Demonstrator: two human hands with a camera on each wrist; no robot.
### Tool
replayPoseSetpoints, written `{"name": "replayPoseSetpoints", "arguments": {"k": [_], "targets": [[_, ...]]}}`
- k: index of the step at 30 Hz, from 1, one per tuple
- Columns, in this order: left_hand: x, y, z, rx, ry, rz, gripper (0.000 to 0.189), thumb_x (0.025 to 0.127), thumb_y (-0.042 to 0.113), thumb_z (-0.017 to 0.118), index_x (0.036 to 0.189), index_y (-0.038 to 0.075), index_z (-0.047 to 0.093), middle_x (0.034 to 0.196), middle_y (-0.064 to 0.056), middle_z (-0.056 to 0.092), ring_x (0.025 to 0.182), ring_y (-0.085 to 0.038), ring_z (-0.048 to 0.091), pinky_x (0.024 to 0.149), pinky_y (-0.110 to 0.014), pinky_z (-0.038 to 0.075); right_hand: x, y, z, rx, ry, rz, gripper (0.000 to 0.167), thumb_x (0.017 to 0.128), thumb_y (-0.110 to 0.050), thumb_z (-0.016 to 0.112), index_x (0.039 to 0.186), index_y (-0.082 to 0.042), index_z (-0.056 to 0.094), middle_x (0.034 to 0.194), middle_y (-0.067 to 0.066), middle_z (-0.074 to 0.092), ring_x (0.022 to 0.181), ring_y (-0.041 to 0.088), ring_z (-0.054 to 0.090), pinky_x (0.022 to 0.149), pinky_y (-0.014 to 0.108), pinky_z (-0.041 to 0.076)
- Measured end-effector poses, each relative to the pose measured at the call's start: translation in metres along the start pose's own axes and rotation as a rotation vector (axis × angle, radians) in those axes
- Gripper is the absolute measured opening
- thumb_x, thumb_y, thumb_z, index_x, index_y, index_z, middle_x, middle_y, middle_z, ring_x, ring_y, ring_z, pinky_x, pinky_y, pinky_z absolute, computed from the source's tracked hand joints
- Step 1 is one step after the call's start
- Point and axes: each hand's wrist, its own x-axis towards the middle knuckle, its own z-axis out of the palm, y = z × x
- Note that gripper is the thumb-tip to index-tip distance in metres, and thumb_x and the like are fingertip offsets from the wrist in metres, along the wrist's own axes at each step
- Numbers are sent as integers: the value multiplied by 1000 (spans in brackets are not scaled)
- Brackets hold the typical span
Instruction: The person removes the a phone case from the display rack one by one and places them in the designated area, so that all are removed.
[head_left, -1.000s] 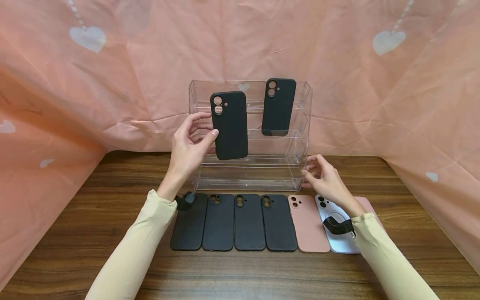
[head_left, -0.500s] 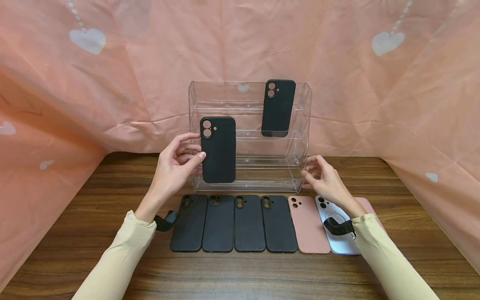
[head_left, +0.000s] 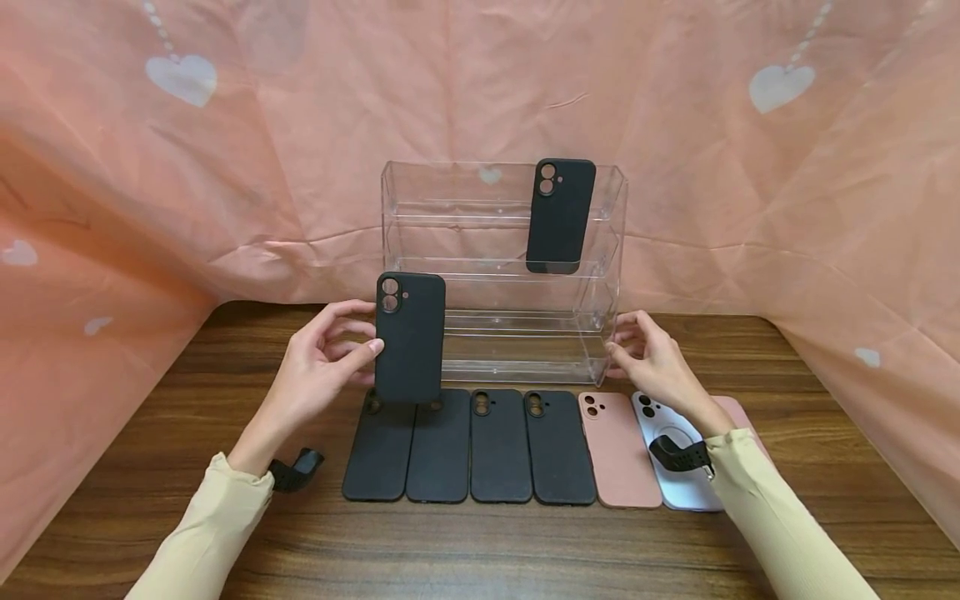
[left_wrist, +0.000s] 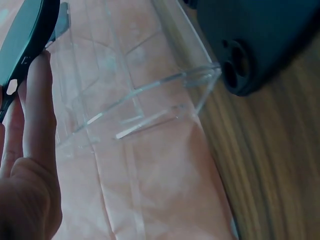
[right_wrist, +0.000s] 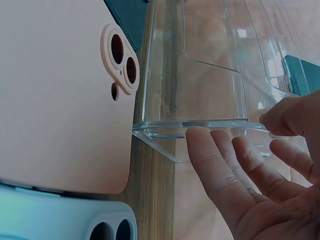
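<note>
My left hand (head_left: 315, 358) pinches a black phone case (head_left: 408, 337) by its left edge, thumb on the face nearest me. The case is upright before the rack's lower left, its bottom overlapping the tops of two black cases in the head view. In the left wrist view the fingers lie behind the held case (left_wrist: 27, 37). My right hand (head_left: 652, 358) holds the right side wall of a clear tiered display rack (head_left: 495, 372); in the right wrist view the wall's edge runs between thumb and fingers. Another black phone case (head_left: 561, 217) leans in an upper tier at the right.
A row of phone cases lies along the rack's front: several black ones (head_left: 500, 450), a pink one (head_left: 621, 454), a white one (head_left: 686, 492) and another pink one (head_left: 733, 410), partly under my right forearm. Pink cloth (head_left: 315, 150) hangs behind and beside the wooden table (head_left: 480, 550).
My left hand has carried the black phone case down and leftward, from before the rack's upper tiers to its lower left. The right hand stays on the rack's side.
</note>
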Motion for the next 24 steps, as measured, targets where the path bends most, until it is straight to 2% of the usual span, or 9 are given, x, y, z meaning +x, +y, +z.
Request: {"name": "replayPoseSetpoints", "arguments": {"k": [14,24], "targets": [[-23,-20,-32,42,-64,-77,47,97,11,71,140,13,52,107,-2,69,86,-14,74,67,-43,65,0,0,0,-1,0,-2,40,99,1,60,134,8,43,113,27,57,80,9,68,68,36,65],[-35,-29,-53,75,-114,-211,49,96,15,72,140,15,50,111,-2,66,90,-12,73,68,-45,65,0,0,-1,5,-2,2,40,99,1,60,135,8,43,113,29,58,78,10,69,68,34,65]]}}
